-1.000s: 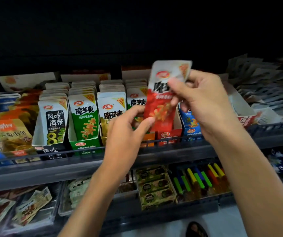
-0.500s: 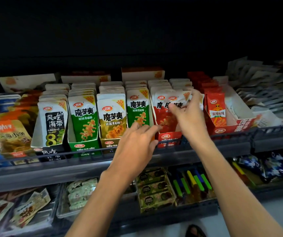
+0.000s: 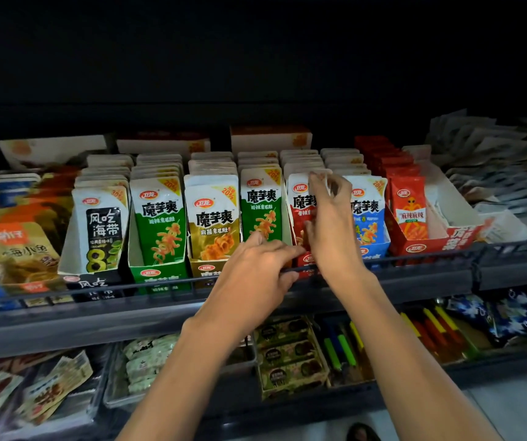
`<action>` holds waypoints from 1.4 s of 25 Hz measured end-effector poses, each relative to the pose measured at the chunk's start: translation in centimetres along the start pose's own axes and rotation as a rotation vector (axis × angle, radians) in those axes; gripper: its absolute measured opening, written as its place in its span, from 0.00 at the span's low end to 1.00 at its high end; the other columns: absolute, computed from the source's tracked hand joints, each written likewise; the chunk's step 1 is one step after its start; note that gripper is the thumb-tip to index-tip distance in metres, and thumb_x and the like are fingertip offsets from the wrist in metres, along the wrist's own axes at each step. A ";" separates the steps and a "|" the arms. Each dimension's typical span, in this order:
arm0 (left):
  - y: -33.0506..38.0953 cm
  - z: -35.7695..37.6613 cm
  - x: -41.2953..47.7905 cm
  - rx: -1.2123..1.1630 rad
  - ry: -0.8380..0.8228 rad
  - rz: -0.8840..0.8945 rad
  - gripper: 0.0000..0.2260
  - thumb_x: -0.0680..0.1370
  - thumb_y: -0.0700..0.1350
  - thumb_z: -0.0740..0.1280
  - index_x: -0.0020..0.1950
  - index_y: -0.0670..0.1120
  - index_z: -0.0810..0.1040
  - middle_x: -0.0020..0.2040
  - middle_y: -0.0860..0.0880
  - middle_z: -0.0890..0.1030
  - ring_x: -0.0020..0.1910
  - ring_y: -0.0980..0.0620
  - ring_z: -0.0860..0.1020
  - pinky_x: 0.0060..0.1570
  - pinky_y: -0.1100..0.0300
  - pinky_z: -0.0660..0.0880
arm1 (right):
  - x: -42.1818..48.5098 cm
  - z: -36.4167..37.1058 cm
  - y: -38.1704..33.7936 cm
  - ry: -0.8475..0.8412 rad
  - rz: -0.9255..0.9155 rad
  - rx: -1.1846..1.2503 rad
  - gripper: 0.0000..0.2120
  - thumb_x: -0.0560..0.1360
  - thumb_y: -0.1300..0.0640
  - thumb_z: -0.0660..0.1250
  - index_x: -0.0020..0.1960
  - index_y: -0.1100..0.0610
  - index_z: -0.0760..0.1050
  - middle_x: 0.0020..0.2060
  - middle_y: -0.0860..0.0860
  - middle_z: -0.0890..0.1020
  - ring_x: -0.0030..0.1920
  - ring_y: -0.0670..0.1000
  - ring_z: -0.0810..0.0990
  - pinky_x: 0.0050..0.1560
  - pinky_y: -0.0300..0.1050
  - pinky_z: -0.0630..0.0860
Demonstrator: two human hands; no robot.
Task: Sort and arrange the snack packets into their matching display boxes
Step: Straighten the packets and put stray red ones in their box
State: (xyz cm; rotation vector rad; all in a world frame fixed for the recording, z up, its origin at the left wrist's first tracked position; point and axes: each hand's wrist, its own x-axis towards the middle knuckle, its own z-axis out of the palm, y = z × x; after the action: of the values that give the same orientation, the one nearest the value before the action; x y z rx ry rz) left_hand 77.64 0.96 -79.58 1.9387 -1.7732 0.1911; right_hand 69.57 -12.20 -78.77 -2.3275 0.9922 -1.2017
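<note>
A red-and-white snack packet (image 3: 298, 198) stands at the front of its red display box (image 3: 308, 258) on the upper shelf, between a green packet (image 3: 260, 205) and a blue packet (image 3: 367, 211). My right hand (image 3: 330, 224) is on this red packet, with the index fingertip hooked over its top edge and the thumb on its front. My left hand (image 3: 256, 268) reaches in from below with fairly straight fingers that touch the lower front of the red box by the shelf rail. Most of the red packet is hidden behind my right hand.
More display boxes line the shelf: black seaweed packets (image 3: 103, 227), green (image 3: 160, 224), gold (image 3: 213, 224), and a red box of slim red packets (image 3: 410, 214). A dark wire rail (image 3: 431, 259) runs along the front. Loose white packets (image 3: 491, 173) pile at the right. A lower shelf holds other snacks (image 3: 287, 354).
My right hand brought the red packet down from in front of the shelf into the red box. My left hand let go of it and moved to the box front.
</note>
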 end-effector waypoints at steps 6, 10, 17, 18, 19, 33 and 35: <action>0.0 -0.1 -0.2 -0.040 -0.013 -0.026 0.21 0.77 0.52 0.66 0.70 0.53 0.71 0.61 0.55 0.79 0.54 0.54 0.67 0.57 0.56 0.68 | -0.6 -1.0 -0.5 -0.033 0.016 -0.031 0.29 0.76 0.70 0.65 0.74 0.58 0.63 0.74 0.56 0.60 0.49 0.43 0.70 0.56 0.31 0.73; -0.2 -0.7 -0.5 -0.109 0.014 -0.076 0.18 0.78 0.51 0.65 0.68 0.55 0.72 0.63 0.57 0.76 0.60 0.57 0.67 0.63 0.58 0.67 | -0.2 -1.5 -0.9 0.029 -0.041 -0.037 0.25 0.75 0.71 0.66 0.70 0.55 0.71 0.69 0.51 0.66 0.56 0.45 0.76 0.53 0.21 0.68; -2.8 -3.0 -2.4 0.023 0.165 -0.254 0.11 0.77 0.49 0.67 0.59 0.52 0.79 0.50 0.51 0.76 0.53 0.51 0.74 0.52 0.54 0.73 | 0.9 -0.1 -3.8 -0.042 -0.148 -0.111 0.23 0.79 0.61 0.64 0.72 0.51 0.68 0.63 0.50 0.71 0.61 0.46 0.70 0.56 0.30 0.66; -2.9 -3.1 -2.5 0.035 0.145 -0.238 0.11 0.77 0.50 0.67 0.59 0.53 0.80 0.49 0.51 0.75 0.52 0.50 0.74 0.50 0.55 0.74 | 1.2 0.4 -4.1 -0.054 -0.188 -0.193 0.25 0.78 0.62 0.64 0.73 0.51 0.67 0.66 0.51 0.70 0.63 0.49 0.68 0.59 0.37 0.68; -3.1 -3.1 -2.6 0.040 0.130 -0.213 0.11 0.77 0.50 0.68 0.58 0.53 0.80 0.47 0.52 0.74 0.50 0.51 0.74 0.48 0.55 0.74 | 1.5 0.8 -4.4 -0.069 -0.213 -0.265 0.27 0.77 0.64 0.65 0.74 0.51 0.66 0.68 0.52 0.68 0.65 0.52 0.66 0.61 0.45 0.68; -3.9 -3.3 -2.9 0.011 0.111 -0.157 0.11 0.76 0.51 0.68 0.58 0.55 0.81 0.43 0.57 0.68 0.46 0.59 0.67 0.45 0.63 0.64 | 1.8 3.3 -5.5 -0.030 -0.207 -0.308 0.23 0.76 0.63 0.65 0.71 0.54 0.71 0.68 0.55 0.74 0.67 0.56 0.67 0.66 0.52 0.64; -4.0 -3.3 -3.0 0.010 0.107 -0.162 0.11 0.76 0.51 0.68 0.58 0.55 0.80 0.43 0.57 0.68 0.47 0.59 0.67 0.46 0.63 0.64 | 1.6 3.0 -5.6 -0.012 -0.206 -0.290 0.22 0.75 0.63 0.67 0.69 0.54 0.73 0.67 0.55 0.73 0.68 0.56 0.67 0.66 0.52 0.64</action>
State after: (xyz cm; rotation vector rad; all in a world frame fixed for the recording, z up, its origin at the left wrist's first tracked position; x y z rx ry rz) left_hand 81.79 5.18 -79.09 2.0289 -1.5422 0.2432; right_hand 75.04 -9.48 -76.46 -2.7156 0.9997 -1.1835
